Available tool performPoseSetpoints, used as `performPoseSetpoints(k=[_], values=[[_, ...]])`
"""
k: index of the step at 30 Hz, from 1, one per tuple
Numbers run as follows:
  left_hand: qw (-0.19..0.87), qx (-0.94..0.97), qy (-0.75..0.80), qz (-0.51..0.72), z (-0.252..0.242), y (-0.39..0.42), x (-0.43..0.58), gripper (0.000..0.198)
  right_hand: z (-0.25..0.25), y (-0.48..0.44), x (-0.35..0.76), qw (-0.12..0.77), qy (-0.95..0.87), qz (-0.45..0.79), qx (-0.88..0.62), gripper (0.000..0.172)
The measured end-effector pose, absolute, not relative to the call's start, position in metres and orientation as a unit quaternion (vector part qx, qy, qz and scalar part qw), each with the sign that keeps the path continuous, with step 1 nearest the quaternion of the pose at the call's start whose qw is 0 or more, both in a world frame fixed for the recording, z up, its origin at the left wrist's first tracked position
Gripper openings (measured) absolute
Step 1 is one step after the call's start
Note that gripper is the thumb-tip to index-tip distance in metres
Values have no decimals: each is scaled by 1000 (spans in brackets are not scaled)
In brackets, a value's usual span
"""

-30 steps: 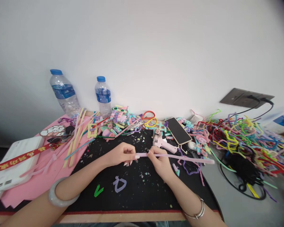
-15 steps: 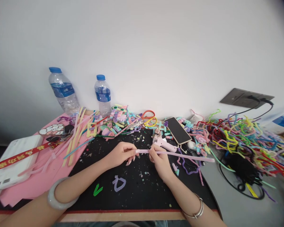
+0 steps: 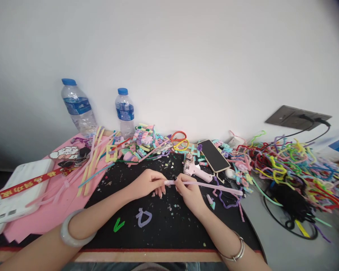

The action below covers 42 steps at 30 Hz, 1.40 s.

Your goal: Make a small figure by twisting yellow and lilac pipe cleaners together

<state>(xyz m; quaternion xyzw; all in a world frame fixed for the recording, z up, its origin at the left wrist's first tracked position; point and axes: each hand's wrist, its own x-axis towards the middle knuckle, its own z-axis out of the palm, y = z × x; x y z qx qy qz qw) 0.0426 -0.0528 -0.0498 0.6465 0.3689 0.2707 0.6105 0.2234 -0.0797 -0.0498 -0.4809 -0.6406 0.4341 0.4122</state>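
Observation:
Between my two hands runs a pale pink pipe cleaner (image 3: 217,187), its long free end reaching out to the right over the black mat (image 3: 169,235). My left hand (image 3: 147,185) pinches one end of it between thumb and forefinger, the other fingers curled below. Close by, my right hand (image 3: 190,192) grips it with thumb and fingers. On the mat in front lie a purple bent pipe-cleaner shape (image 3: 144,218) and a small green V-shaped piece (image 3: 119,224). A pink glue gun (image 3: 199,173) rests just behind my right hand.
Behind are orange-handled scissors (image 3: 179,140), a phone (image 3: 214,155) and two water bottles (image 3: 78,107), (image 3: 125,113). At right lie tangled pipe cleaners (image 3: 293,162) and a black cable bundle (image 3: 290,201). Pink sheets (image 3: 45,226) and a white box (image 3: 19,188) are at left.
My hands have come slightly closer together along the pipe cleaner. Its free right end has moved left. The whole view has shifted a little.

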Motion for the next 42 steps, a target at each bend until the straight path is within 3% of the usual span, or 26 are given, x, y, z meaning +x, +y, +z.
performPoseSetpoints(k=[6, 10, 15, 19, 25, 31, 35, 42], values=[[579, 644, 401, 299, -48, -47, 40, 27, -50, -78, 223, 422, -644, 391, -505, 33], [511, 664, 424, 344, -50, -41, 34, 32, -48, -72, 217, 419, -608, 452, -501, 31], [581, 591, 391, 400, -51, -36, 30, 36, -39, -59, 201, 451, -504, 590, -441, 30], [636, 512, 366, 447, -51, -34, 30, 36, -36, -50, 193, 484, -459, 626, -404, 30], [683, 410, 354, 490, -51, -33, 30, 35, -39, -47, 188, 535, -452, 580, -415, 29], [640, 464, 391, 472, -50, -41, 35, 24, -41, -53, 187, 490, -534, 515, -458, 31], [635, 442, 394, 498, -51, -40, 34, 24, -32, -53, 197, 439, -587, 514, -445, 6], [667, 428, 370, 485, -51, -35, 32, 24, -38, -48, 214, 444, -582, 517, -443, 25]])
